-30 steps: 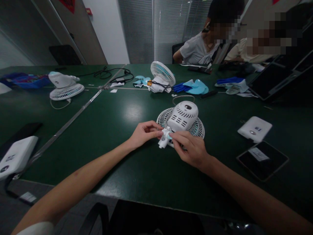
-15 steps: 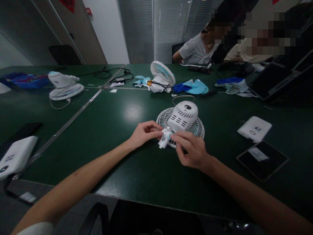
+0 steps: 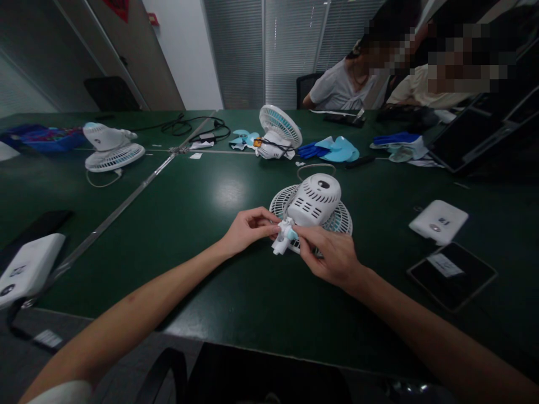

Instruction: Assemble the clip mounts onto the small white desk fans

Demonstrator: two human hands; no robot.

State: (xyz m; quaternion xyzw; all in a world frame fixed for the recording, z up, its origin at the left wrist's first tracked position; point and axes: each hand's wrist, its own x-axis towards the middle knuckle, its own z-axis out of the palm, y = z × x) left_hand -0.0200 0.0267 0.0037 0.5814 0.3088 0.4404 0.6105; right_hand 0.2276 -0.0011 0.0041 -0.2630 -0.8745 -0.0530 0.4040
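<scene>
A white fan [image 3: 314, 199] lies grille-down on the green table, its motor housing facing up. Its white neck bracket [image 3: 279, 242] points toward me, with a light blue knob [image 3: 291, 233] on its right side. My left hand [image 3: 248, 229] pinches the bracket from the left between thumb and fingers. On the other side, my right hand [image 3: 330, 252] has thumb and forefinger closed on the blue knob. A grey cord [image 3: 315, 166] loops behind the housing.
Another fan [image 3: 280, 129] stands farther back beside light blue fan blades [image 3: 341, 149] and a third fan [image 3: 110, 148] lies at left. White power banks [image 3: 440, 220] and a dark tablet [image 3: 452, 275] lie to the right. Two people sit across the table.
My right hand has turned at the blue knob, its fingers now more bunched and the knob showing at a different angle. The left hand stays at the bracket.
</scene>
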